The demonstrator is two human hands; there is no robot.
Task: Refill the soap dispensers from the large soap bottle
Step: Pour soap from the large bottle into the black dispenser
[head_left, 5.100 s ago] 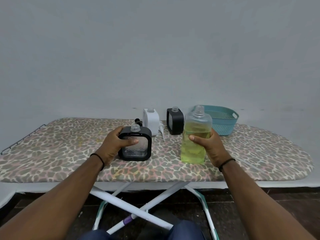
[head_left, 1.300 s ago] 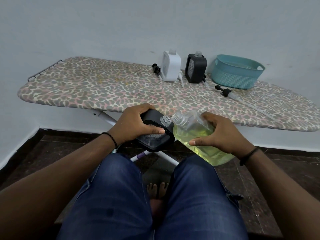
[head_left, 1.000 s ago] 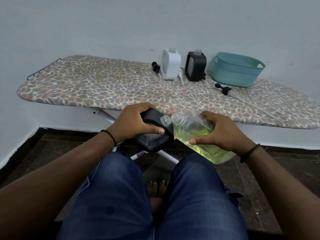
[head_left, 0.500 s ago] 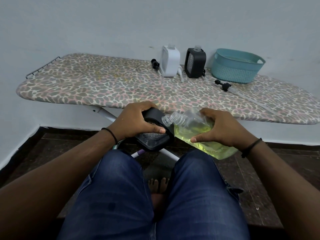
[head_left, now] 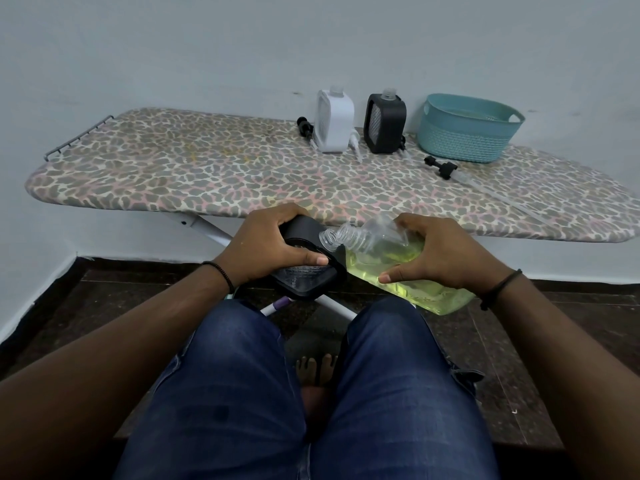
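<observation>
My left hand (head_left: 268, 247) grips a black square soap dispenser (head_left: 308, 275), held tilted above my knees in front of the ironing board (head_left: 214, 174). My right hand (head_left: 440, 254) holds the large clear soap bottle (head_left: 398, 268) of yellow-green liquid, tipped far over to the left. The bottle's threaded mouth touches the dispenser's open clear neck (head_left: 327, 237). On the board by the wall stand a white dispenser (head_left: 334, 123) and a second black dispenser (head_left: 385, 124), both without pumps.
A teal basket (head_left: 467, 133) stands at the back right of the board. A black pump with a long tube (head_left: 441, 166) lies in front of it; another black pump (head_left: 304, 128) lies left of the white dispenser. My knees in blue jeans fill the foreground.
Both hands lifted the dispenser and bottle off the board to above my knees. Over the last second the bottle has tipped lower, its mouth coming onto the dispenser's neck.
</observation>
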